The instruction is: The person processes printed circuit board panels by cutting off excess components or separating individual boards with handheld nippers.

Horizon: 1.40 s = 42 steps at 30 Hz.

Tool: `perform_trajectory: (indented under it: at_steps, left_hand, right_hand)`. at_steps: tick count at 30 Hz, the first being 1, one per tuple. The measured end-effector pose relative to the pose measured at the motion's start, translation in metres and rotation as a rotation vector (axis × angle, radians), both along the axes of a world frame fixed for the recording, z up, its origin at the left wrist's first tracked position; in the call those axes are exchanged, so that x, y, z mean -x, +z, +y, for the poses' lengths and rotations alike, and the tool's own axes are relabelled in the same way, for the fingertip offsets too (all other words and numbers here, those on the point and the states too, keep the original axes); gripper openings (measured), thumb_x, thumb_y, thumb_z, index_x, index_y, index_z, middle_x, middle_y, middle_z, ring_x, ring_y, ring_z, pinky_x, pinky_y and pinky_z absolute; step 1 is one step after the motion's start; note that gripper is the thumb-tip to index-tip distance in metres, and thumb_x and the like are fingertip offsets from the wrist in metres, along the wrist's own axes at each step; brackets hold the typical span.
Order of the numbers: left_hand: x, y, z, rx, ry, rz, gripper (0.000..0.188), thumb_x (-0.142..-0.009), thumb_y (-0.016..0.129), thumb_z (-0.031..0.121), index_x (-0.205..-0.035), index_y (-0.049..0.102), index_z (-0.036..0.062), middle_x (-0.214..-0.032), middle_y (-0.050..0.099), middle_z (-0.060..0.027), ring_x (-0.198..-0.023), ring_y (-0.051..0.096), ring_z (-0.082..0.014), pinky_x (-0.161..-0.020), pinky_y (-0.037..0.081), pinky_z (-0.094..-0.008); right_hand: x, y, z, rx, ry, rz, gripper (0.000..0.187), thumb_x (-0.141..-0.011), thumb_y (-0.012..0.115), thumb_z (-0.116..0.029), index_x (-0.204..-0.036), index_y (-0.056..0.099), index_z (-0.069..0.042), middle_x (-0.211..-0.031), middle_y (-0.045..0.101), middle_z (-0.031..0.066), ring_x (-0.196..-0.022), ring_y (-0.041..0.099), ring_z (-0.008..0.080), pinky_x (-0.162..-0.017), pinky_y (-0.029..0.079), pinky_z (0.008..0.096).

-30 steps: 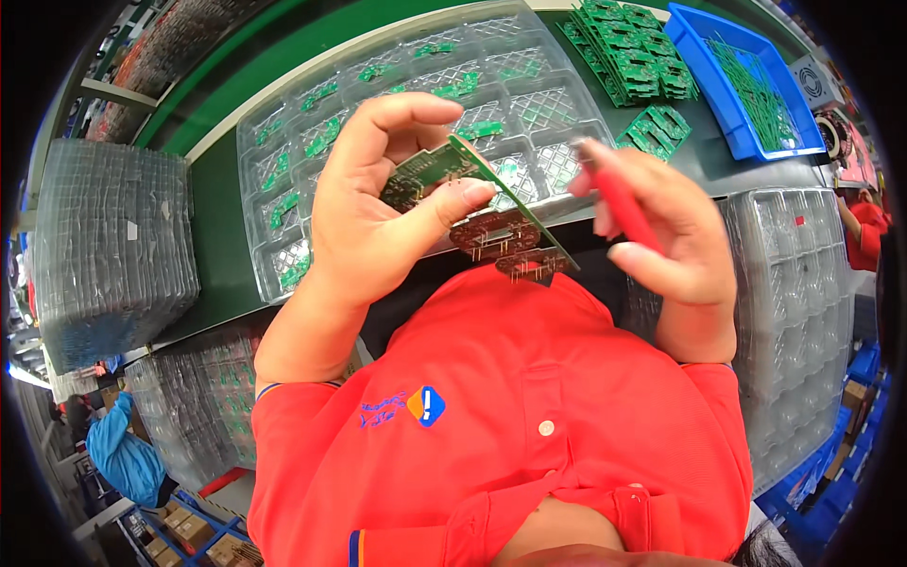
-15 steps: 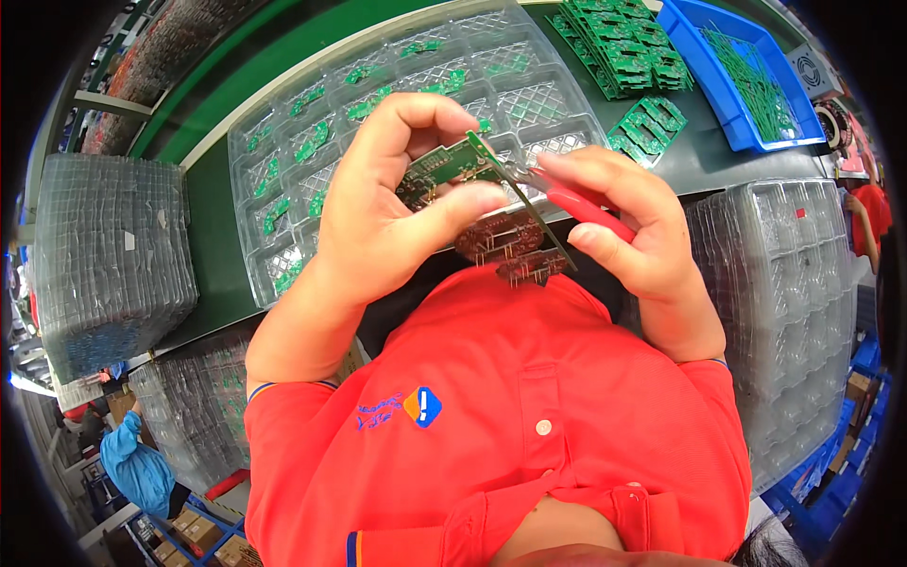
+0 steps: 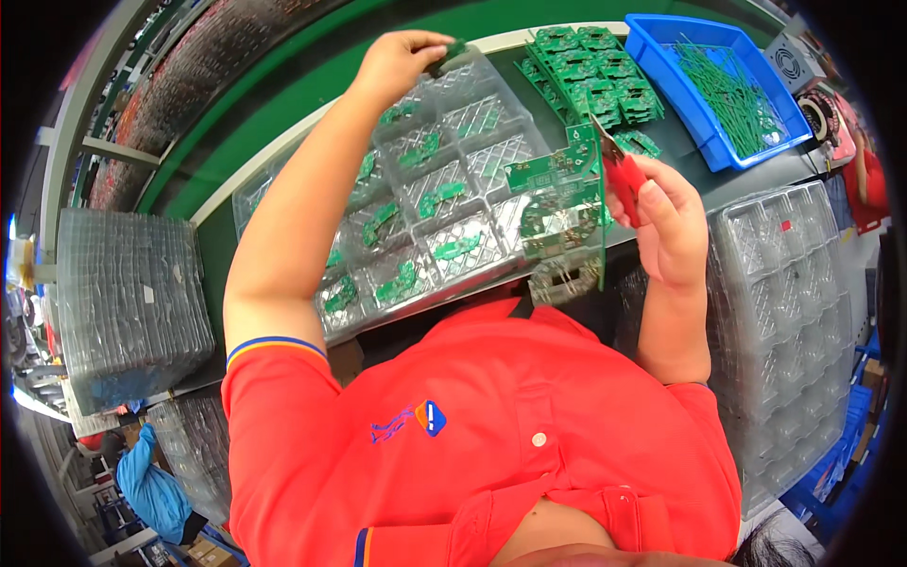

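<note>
My left hand (image 3: 402,64) reaches over the far edge of a clear plastic compartment tray (image 3: 515,85), fingers closed on a small green circuit board (image 3: 457,47). Small green boards such as this one (image 3: 442,198) lie in many of the tray's compartments. At the tray's right side, my right hand (image 3: 673,215) is closed around red-handled cutters (image 3: 624,184), whose metal jaws point away from me. A larger circuit board panel (image 3: 565,222) hangs upright beside the cutters, apparently held by the same hand; its grip on the panel is partly hidden.
Green board panels are stacked (image 3: 595,71) behind the cutters. A blue bin (image 3: 652,66) of thin green strips stands at the far right. Stacked clear trays flank me on the left (image 3: 137,302) and right (image 3: 784,312). A person in blue (image 3: 156,482) is at the lower left.
My left hand has left the panel and moved to the tray's far edge with a small circuit board. The right hand, with the cutters, has shifted slightly right, and the panel now hangs beside it.
</note>
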<state>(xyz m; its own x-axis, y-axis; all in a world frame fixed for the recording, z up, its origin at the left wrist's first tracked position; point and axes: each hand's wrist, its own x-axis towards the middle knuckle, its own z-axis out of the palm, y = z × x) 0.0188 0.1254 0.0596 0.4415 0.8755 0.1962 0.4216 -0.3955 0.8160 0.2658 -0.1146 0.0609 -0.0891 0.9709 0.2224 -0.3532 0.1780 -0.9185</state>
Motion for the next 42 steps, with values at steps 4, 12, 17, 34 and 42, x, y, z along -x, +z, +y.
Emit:
perform_trajectory:
  at_steps: [4, 12, 17, 34, 42]
  left_hand:
    - [-0.014, -0.03, 0.026, -0.272, -0.074, 0.462, 0.018, -0.076, 0.062, 0.015, -0.091, 0.064, 0.0041, -0.077, 0.064, -0.0084, -0.073, 0.06, -0.0168, -0.068, 0.047, -0.0289]
    - [-0.063, 0.066, -0.095, 0.417, -0.622, -0.125, 0.021, -0.082, 0.059, 0.022, -0.082, 0.063, 0.0009, -0.074, 0.062, -0.0034, -0.07, 0.056, -0.0082, -0.064, 0.045, -0.0237]
    - [-0.059, 0.077, -0.096, 0.424, -0.526, 0.007, 0.02, -0.08, 0.062, 0.022, -0.074, 0.061, 0.0022, -0.061, 0.054, 0.0019, -0.055, 0.049, -0.0048, -0.052, 0.041, -0.0205]
    - [-0.044, 0.014, -0.025, 0.279, -0.382, 0.145, 0.024, -0.082, 0.057, 0.023, -0.088, 0.063, 0.0005, -0.073, 0.06, -0.0025, -0.064, 0.052, -0.0083, -0.06, 0.043, -0.0236]
    - [-0.063, 0.016, -0.081, -0.3, -0.228, 0.461, 0.023, -0.079, 0.058, 0.025, -0.089, 0.065, 0.005, -0.079, 0.064, -0.0115, -0.076, 0.061, -0.0219, -0.069, 0.047, -0.0324]
  right_hand:
    - [-0.007, 0.02, -0.004, -0.081, -0.207, -0.145, 0.028, -0.081, 0.057, -0.008, -0.107, 0.056, 0.005, -0.091, 0.06, 0.0089, -0.078, 0.052, 0.0103, -0.067, 0.04, 0.0213]
    - [-0.004, 0.038, 0.007, -0.208, -0.401, -0.693, 0.03, -0.074, 0.06, 0.0, -0.104, 0.057, 0.004, -0.096, 0.058, 0.0116, -0.087, 0.055, 0.0168, -0.077, 0.042, 0.0253]
    - [0.015, 0.039, 0.017, -0.484, -0.667, -0.999, 0.032, -0.069, 0.067, -0.004, -0.1, 0.059, 0.001, -0.087, 0.059, 0.0138, -0.076, 0.058, 0.0217, -0.067, 0.046, 0.028]
    - [-0.021, 0.029, -0.002, -0.015, -0.286, -0.358, 0.033, -0.082, 0.056, -0.014, -0.11, 0.056, 0.002, -0.092, 0.06, 0.0073, -0.073, 0.049, 0.0077, -0.068, 0.04, 0.0209]
    - [-0.018, 0.014, -0.004, 0.048, -0.264, -0.337, 0.029, -0.082, 0.057, -0.007, -0.109, 0.055, 0.004, -0.1, 0.06, 0.0095, -0.091, 0.056, 0.0129, -0.077, 0.043, 0.0237]
